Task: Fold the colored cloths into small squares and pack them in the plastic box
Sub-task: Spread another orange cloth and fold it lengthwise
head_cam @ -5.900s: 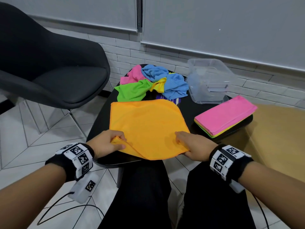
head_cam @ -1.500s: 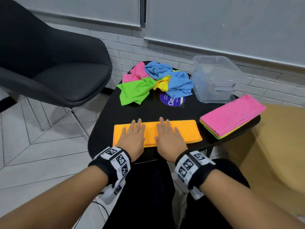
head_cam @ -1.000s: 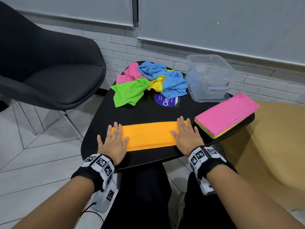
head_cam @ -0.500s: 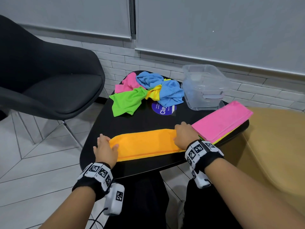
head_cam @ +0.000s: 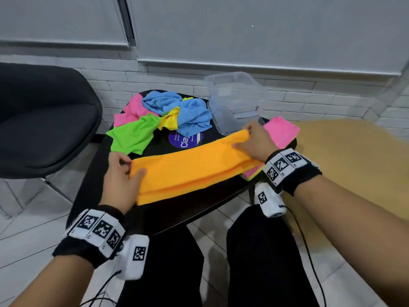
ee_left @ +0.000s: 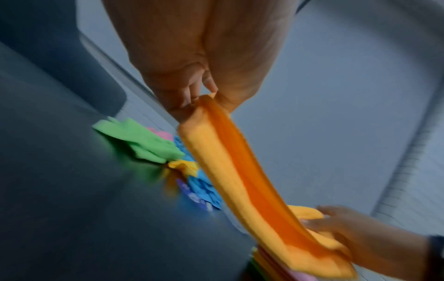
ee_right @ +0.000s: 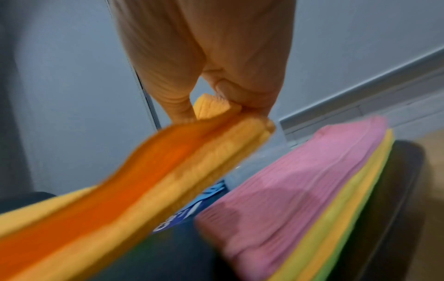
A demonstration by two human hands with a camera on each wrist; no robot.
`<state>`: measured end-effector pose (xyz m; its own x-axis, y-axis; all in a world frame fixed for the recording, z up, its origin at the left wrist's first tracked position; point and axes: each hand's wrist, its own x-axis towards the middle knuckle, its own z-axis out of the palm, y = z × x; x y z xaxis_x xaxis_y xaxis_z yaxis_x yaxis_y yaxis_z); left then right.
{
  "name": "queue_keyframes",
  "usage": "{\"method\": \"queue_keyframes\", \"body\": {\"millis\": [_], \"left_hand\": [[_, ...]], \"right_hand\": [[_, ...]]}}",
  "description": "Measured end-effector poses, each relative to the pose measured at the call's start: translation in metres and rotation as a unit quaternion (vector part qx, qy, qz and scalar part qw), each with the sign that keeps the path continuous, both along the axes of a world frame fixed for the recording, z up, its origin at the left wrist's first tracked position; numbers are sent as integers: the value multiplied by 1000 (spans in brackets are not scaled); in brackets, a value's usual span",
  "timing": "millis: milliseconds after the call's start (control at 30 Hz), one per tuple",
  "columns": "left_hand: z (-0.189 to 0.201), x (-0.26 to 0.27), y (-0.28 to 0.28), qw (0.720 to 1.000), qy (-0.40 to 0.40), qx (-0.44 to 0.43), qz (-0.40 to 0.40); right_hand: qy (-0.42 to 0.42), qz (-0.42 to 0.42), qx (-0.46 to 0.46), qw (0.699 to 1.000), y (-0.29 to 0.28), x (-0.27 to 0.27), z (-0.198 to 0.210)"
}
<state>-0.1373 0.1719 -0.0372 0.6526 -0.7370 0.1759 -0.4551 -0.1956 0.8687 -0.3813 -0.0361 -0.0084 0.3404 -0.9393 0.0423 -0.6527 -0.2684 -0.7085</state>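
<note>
Even, soft indoor light fills the head view, bright on the grey wall (head_cam: 243,29); shadows under the black table (head_cam: 199,209) are faint; straight lines bow toward the picture's edges; its right side smears into a tan blur. Both wrist views are dimmer, bluish and heavily motion-blurred; the orange cloth (ee_left: 240,180) streaks across them; the table's gloss mirrors green (ee_left: 134,161) near its far edge.

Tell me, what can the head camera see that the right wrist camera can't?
Only the head view shows the clear plastic box, the crumpled pile of cloths, the black chair and the left hand. Only the right wrist view shows the yellow and green layers under the pink folded stack. Both show the right hand pinching the orange cloth.
</note>
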Motion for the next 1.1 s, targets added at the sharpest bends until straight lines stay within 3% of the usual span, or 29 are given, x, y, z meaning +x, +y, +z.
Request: {"method": "queue_keyframes", "body": {"millis": [200,333,600,733,867,933,1100], "left_hand": [[7,-62,-60,991,-16,0,-134],[1,-96,-94,982,-32,49,-178],[-8,-137,-150,986,15,80,-147],[-21,-147,-168,986,72,89,-124],[-35,-154,-169,980,98,128,-116],[-39,-155,-168,980,78,145,-115],[-38,-162,-166,981,-74,154,-97]], "right_hand": [[30,-91,-67,993,-59,-63,11],[64,-96,-103,988,-98,-91,8],[172,-81,-125,974,-178,-94,6],[260,-51,-61,962,-205,-85,-2],[262,-33,-72,962,-210,-85,-31],[272,-28,-90,958,-206,-87,-50],[286,-55,-140,946,-196,-89,-69]]}}
